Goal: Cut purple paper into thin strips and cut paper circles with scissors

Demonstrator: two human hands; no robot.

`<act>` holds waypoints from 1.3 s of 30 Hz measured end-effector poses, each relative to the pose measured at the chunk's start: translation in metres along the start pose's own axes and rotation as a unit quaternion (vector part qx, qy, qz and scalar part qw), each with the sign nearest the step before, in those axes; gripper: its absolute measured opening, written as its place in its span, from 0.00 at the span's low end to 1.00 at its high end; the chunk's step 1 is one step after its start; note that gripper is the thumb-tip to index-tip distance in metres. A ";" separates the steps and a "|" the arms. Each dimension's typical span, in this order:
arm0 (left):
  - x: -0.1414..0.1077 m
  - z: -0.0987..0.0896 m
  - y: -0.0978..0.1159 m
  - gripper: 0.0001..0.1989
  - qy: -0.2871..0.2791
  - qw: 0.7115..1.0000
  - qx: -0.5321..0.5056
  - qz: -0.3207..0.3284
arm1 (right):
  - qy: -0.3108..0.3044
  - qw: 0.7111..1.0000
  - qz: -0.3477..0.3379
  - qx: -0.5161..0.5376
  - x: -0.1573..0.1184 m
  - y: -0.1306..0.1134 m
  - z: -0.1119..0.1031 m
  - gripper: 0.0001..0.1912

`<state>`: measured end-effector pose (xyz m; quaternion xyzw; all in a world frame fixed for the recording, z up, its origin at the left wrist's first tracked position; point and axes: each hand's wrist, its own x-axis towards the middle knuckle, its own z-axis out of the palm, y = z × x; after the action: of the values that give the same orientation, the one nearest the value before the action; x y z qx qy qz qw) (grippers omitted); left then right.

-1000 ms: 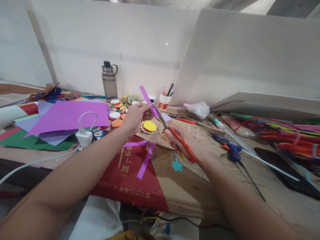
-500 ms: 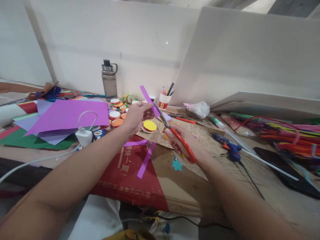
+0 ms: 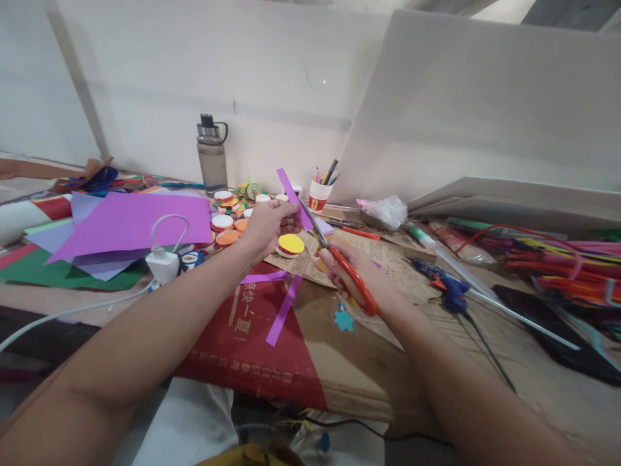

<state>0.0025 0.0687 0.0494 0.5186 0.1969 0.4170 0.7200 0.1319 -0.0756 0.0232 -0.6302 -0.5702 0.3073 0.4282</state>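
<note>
Between thumb and fingers, my left hand [image 3: 272, 223] pinches a purple paper strip [image 3: 288, 184] that slants upward over the table. My right hand [image 3: 352, 268] is wrapped round the red handles of a pair of scissors [image 3: 353, 277]. The scissor blades point up and left and lie against the strip's right side; whether they are closed on the paper I cannot tell. Below my hands, a loose purple strip [image 3: 284, 310] rests on the red and brown cardboard [image 3: 286, 369], near another purple strip [image 3: 264, 277]. A yellow-topped round lid [image 3: 291, 244] sits just under my left hand.
Purple paper sheets [image 3: 140, 223] and a white plug adapter [image 3: 162, 264] lie at left. Behind stand a water bottle [image 3: 212, 158] and a paper cup of pens [image 3: 319, 195]. A blue glue gun [image 3: 453, 294] with its cord and bundled pipe cleaners [image 3: 563, 265] are at right.
My left hand and the purple strip have shifted slightly to the right along the scissor blades. My right hand keeps its hold on the scissors, almost unmoved.
</note>
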 end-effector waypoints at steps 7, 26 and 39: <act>0.000 0.000 -0.006 0.06 -0.013 1.000 0.003 0.001 | 0.010 1.000 -0.014 -0.005 0.001 0.004 0.001 0.17; -0.002 0.000 -0.002 0.07 -0.018 1.000 0.007 -0.013 | 0.030 0.997 0.054 0.050 -0.005 -0.009 0.008 0.19; 0.005 -0.008 0.001 0.09 0.005 0.999 0.013 0.030 | -0.004 0.999 0.033 0.030 -0.003 -0.004 0.004 0.16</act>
<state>-0.0005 0.0778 0.0483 0.5314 0.1900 0.4381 0.6997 0.1258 -0.0775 0.0249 -0.6341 -0.5411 0.3406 0.4348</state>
